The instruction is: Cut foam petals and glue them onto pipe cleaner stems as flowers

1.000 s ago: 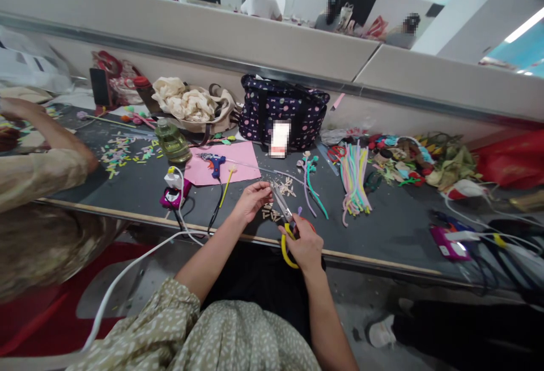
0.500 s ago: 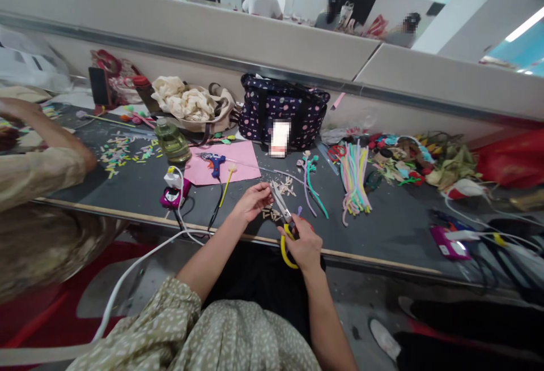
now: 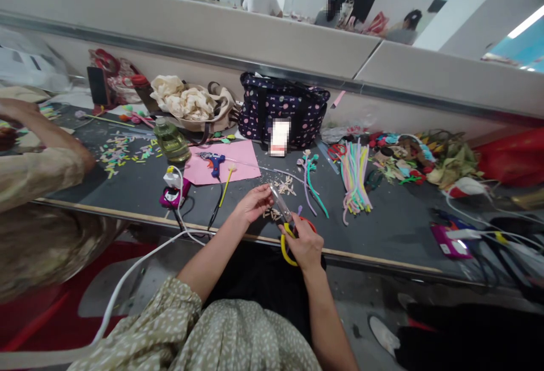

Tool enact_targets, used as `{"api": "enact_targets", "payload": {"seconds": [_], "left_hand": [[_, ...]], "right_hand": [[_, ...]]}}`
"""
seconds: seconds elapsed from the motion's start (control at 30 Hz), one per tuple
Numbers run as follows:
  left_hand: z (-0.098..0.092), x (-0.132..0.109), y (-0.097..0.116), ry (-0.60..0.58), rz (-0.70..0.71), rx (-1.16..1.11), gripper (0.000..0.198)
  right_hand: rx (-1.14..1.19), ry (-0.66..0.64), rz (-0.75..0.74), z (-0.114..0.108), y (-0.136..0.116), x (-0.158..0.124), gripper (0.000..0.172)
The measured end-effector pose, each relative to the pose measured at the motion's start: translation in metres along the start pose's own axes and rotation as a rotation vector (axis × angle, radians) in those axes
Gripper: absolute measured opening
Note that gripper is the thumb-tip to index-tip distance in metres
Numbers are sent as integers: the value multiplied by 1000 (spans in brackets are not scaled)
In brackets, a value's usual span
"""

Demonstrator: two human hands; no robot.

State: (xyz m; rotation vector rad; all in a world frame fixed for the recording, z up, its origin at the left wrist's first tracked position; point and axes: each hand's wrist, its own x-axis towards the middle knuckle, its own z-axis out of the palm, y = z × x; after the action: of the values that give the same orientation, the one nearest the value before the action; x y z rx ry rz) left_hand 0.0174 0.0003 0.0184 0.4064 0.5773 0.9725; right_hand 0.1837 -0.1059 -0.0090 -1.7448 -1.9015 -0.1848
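My right hand (image 3: 302, 243) grips a pair of scissors (image 3: 285, 219) with yellow and red handles, blades pointing up and left over the table's front edge. My left hand (image 3: 254, 203) is pinched on a small pale piece right at the blade tips; the piece is too small to name. Pale cut bits (image 3: 284, 187) lie scattered on the dark table (image 3: 391, 224) just beyond both hands. A lilac pipe cleaner end shows by my right hand.
A blue glue gun (image 3: 214, 161) rests on pink paper (image 3: 238, 170). A dotted bag (image 3: 282, 109), pipe cleaner bundle (image 3: 354, 178), green bottle (image 3: 170, 141) and power strips (image 3: 173, 190) crowd the table. Another person's arm (image 3: 38, 150) is at the left.
Hands and scissors stayed nearly in place; my left hand's fingers shifted a little at the blade tips. The scissors' red handle shows more now.
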Motion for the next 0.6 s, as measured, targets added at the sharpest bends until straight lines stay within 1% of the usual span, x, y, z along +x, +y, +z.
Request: {"api": "enact_targets", "payload": {"seconds": [0.33, 0.5, 0.6], "left_hand": [[2, 1, -1, -66, -43, -73, 20], [-1, 2, -1, -42, -26, -48, 20], [-1, 2, -2, -51, -26, -48, 21]], "right_hand": [[-66, 53, -48, -2, 1, 2, 42], [-64, 34, -49, -2, 2, 2, 42], [-53, 31, -43, -1, 3, 1, 42]]}}
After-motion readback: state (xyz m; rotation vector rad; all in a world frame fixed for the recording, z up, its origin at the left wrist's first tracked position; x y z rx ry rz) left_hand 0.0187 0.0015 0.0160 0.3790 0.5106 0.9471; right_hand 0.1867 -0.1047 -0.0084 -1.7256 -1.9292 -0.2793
